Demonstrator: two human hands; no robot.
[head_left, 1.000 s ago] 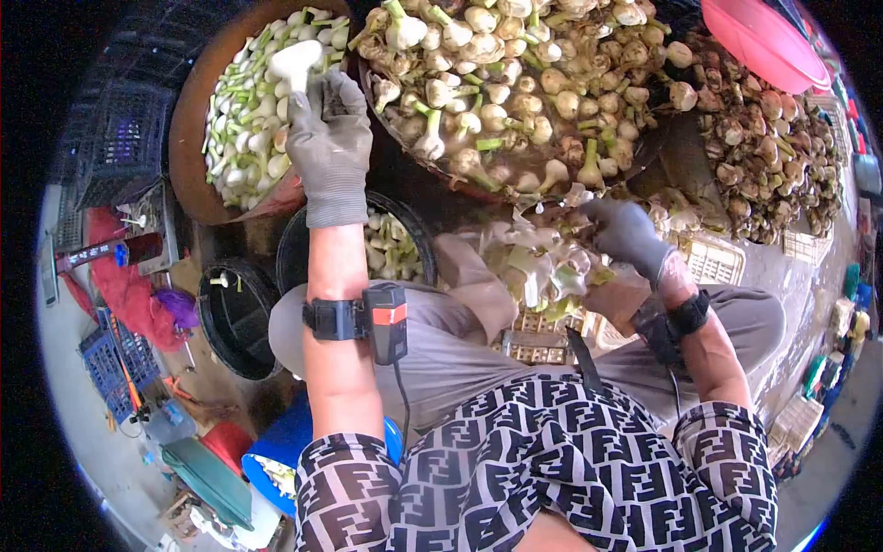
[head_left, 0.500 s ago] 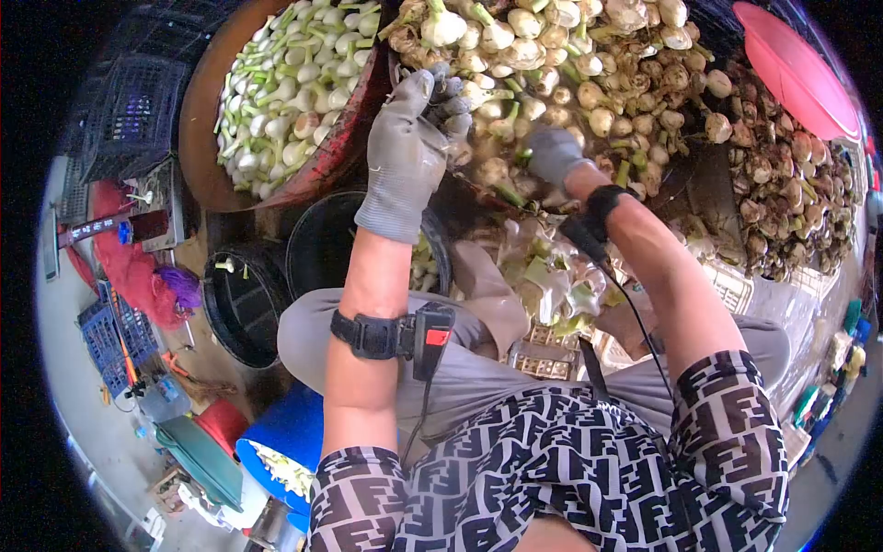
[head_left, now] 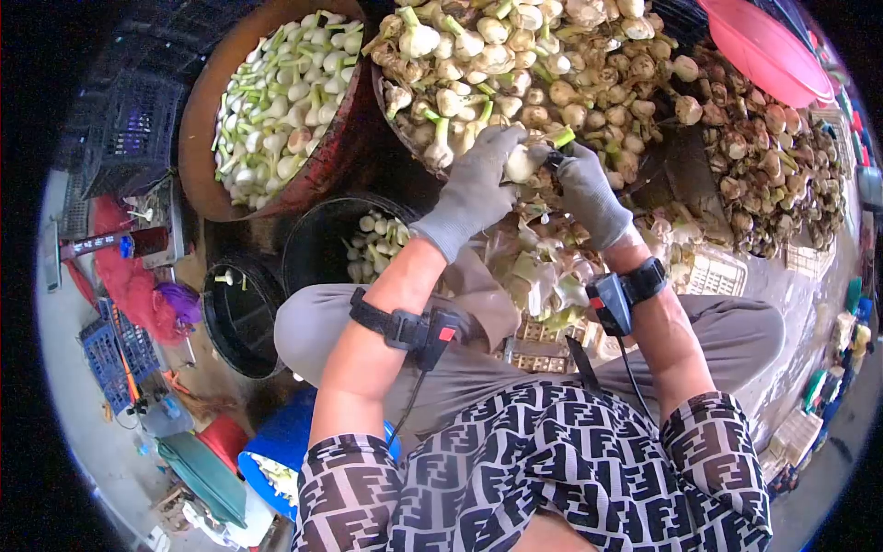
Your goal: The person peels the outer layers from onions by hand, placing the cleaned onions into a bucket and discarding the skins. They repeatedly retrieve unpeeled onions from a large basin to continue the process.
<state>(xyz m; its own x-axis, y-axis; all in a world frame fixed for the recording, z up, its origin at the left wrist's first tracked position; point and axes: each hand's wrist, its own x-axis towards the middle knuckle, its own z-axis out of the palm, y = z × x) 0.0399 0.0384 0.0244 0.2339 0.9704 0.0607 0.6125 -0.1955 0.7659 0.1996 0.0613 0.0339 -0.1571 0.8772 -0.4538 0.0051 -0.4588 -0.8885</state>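
My left hand (head_left: 476,189), in a grey glove, is closed around a pale garlic bulb (head_left: 521,166). A cut green stem (head_left: 562,138) points up and to the right beside it. My right hand (head_left: 590,191), also gloved, is closed just right of the bulb on a small black tool (head_left: 555,158); its working end is hidden. Both hands are over the near edge of a big heap of garlic bulbs (head_left: 497,60) with short stems and dirty skins. Loose peeled skins (head_left: 543,267) lie below my hands, between my legs.
At the left stands a rusty-rimmed tub (head_left: 198,138) of clean white bulbs. Nearer are a black bucket (head_left: 299,244) with some bulbs and a smaller black bucket (head_left: 241,317). Brown bulbs (head_left: 782,175) are piled at the right, below a pink basin (head_left: 768,51). A blue bucket (head_left: 285,432) is at lower left.
My hands have come together. The left moved right and down and now holds a garlic bulb; the right drew back from the heap to beside it. The view shifted slightly.
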